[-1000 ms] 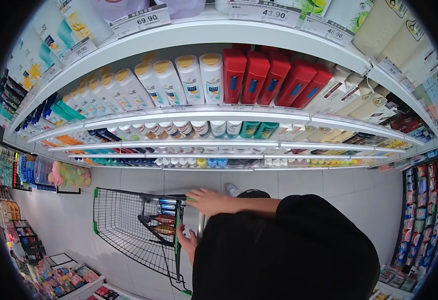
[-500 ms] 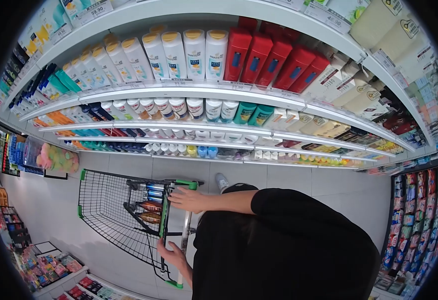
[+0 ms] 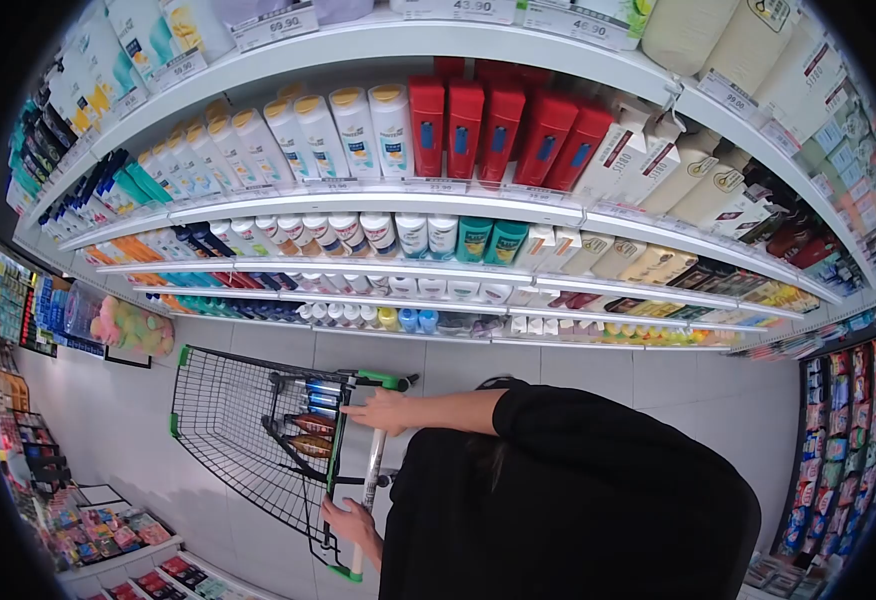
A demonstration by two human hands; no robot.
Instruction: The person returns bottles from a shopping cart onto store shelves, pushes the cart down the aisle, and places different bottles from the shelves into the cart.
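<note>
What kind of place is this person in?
It looks like a shop, probably the toiletries aisle of a supermarket: the shelf rows hold many matching bottles, such as the red bottles, there are printed price labels, and a shopping cart stands in front.

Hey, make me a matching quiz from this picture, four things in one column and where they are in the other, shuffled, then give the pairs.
Things:
1. Cart
2. Red bottles
3. Brown packs
4. Right hand

Places:
A. Inside the cart
B. At the handle
C. On the floor
D. Beside yellow-capped bottles

Pairs: 1-C, 2-D, 3-A, 4-B
</note>
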